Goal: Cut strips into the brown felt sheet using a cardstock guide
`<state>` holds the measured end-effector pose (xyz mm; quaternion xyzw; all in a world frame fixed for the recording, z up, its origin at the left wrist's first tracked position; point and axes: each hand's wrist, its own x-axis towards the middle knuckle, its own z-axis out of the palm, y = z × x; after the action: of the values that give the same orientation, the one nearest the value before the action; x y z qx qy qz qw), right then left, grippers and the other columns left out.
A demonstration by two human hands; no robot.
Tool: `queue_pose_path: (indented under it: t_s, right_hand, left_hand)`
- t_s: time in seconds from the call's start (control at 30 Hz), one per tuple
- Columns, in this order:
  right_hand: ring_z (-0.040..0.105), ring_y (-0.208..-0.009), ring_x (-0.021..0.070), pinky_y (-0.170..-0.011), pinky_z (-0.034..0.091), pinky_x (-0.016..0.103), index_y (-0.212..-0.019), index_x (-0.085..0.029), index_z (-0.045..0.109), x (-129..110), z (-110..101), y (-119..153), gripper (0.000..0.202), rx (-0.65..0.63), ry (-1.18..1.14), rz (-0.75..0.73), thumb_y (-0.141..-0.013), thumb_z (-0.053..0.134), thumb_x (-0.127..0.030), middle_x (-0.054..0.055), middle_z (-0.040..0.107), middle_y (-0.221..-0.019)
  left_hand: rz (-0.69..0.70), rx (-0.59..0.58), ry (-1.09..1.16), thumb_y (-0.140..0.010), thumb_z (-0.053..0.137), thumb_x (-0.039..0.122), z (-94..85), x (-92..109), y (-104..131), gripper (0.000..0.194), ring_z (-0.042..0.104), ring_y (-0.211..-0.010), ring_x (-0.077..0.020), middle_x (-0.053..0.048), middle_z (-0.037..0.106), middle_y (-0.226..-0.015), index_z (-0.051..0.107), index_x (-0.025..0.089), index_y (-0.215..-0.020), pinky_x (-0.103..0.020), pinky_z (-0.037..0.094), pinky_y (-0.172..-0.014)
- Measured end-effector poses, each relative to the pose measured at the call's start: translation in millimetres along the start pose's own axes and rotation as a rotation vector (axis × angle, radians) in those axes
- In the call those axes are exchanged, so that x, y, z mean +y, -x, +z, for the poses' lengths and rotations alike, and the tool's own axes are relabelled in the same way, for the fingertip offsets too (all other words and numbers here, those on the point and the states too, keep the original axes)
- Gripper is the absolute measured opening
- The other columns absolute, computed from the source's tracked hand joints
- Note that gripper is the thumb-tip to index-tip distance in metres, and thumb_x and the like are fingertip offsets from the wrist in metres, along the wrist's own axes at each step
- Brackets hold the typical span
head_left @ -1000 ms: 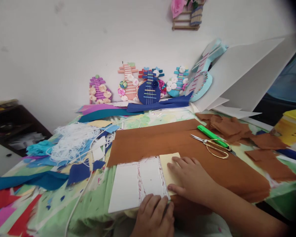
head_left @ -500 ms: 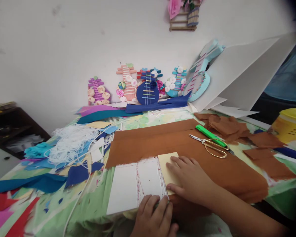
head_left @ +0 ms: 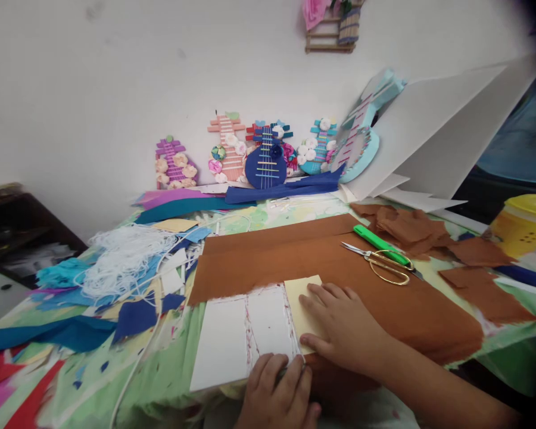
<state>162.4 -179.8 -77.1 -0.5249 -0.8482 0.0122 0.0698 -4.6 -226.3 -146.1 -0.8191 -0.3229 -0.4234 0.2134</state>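
Fig. A cream strip (head_left: 296, 298) is laid along the right side of a white board (head_left: 232, 333), close to a reddish streaked line; whether the board is overlapped by it cannot be told. The board is carried by a cloth-covered counter (head_left: 174, 357), with a brown sheet (head_left: 268, 256) spread beyond it and to its right. The strip is partly covered by the right hand (head_left: 343, 328), whose grip is spread, fingers fanned. At the board's near right corner the left hand (head_left: 279, 387) is placed, fingers curled; whether anything is pinched by this grip cannot be told.

The step in hand is judged to be the lining-up of the strip. For a good result, pressure should be spread evenly, the strip's edge kept parallel to the streaked line, and the board steadied at its corner so that neither piece is skewed. Scissors (head_left: 367, 255) and a green cutter (head_left: 379, 243) are seen beyond the board and to its right, a yellow tub (head_left: 524, 229) farther right. No brand, label or writing can be read; no legible letters are formed by the streaks.
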Motion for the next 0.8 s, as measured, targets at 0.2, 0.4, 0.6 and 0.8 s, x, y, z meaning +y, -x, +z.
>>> queue_pose_path:
  t_s: [0.2, 0.4, 0.6, 0.8]
  right_hand:
    - [0.042, -0.105, 0.0305, -0.085, 0.029, 0.047, -0.111, -0.024, 0.048, 0.9, 1.2, -0.4, 0.048, 0.017, -0.004, -0.008, -0.072, 0.047, -0.051, 0.009, 0.048, -0.121]
    - [0.041, -0.105, 0.0308, -0.084, 0.029, 0.047, -0.112, -0.023, 0.048, 2.8, 3.0, -0.6, 0.048, 0.022, -0.01, -0.013, -0.073, 0.047, -0.051, 0.01, 0.047, -0.123]
    - [0.041, -0.104, 0.0314, -0.084, 0.028, 0.048, -0.112, -0.023, 0.048, 1.7, 2.8, 0.6, 0.049, 0.022, -0.015, -0.014, -0.073, 0.046, -0.052, 0.011, 0.048, -0.121]
    - [0.041, -0.105, 0.0313, -0.087, 0.026, 0.047, -0.114, -0.021, 0.048, 2.9, 3.4, 2.3, 0.05, 0.033, -0.071, -0.002, -0.073, 0.044, -0.051, 0.011, 0.047, -0.123]
  left_hand:
    - [-0.008, -0.021, 0.019, -0.088, 0.032, 0.029, -0.8, -0.7, 0.8, 0.033, 0.052, -0.07, -0.0194, 0.0, 0.065, -0.08, 0.062, 0.017, -0.08, -0.035, 0.035, -0.071]
    - [-0.013, -0.041, 0.029, -0.086, 0.035, 0.028, -2.4, 0.1, 1.4, 0.029, 0.052, -0.071, -0.0198, -0.001, 0.065, -0.083, 0.061, 0.017, -0.082, -0.035, 0.036, -0.072]
    - [-0.031, -0.159, 0.046, -0.083, 0.035, 0.023, -10.1, -5.3, -12.4, 0.028, 0.053, -0.072, -0.0216, -0.005, 0.063, -0.08, 0.06, 0.014, -0.09, -0.036, 0.04, -0.069]
    - [-0.129, -0.453, 0.108, -0.078, 0.041, 0.02, -15.2, -17.7, -43.6, 0.027, 0.05, -0.095, -0.0253, -0.009, 0.06, -0.101, 0.058, 0.013, -0.097, -0.04, 0.042, -0.08]
